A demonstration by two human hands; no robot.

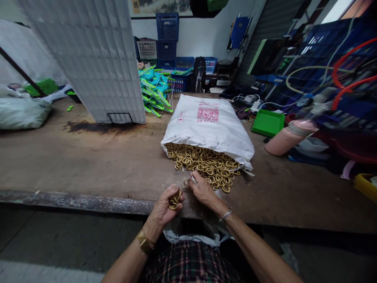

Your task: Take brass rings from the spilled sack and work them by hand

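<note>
My left hand (166, 204) is closed around several brass-coloured rings (174, 201) at the table's front edge. Close to its right, my right hand (203, 191) pinches a small, pale, pointed tool (193, 179) whose exact kind I cannot make out. One single ring (186, 182) shows at the right fingertips; whether it is held or lies on the table I cannot tell. Just beyond my hands, a heap of the same rings (206, 161) spills from the open mouth of a white woven sack (218, 131) with red print.
A tall white corrugated panel (97, 59) stands on the wooden table (118, 165) at left. Behind it are green and turquoise plastic pieces (156, 90). At right are a green tray (268, 122) and a pink bottle (287, 137). A plastic bag (23, 112) lies far left.
</note>
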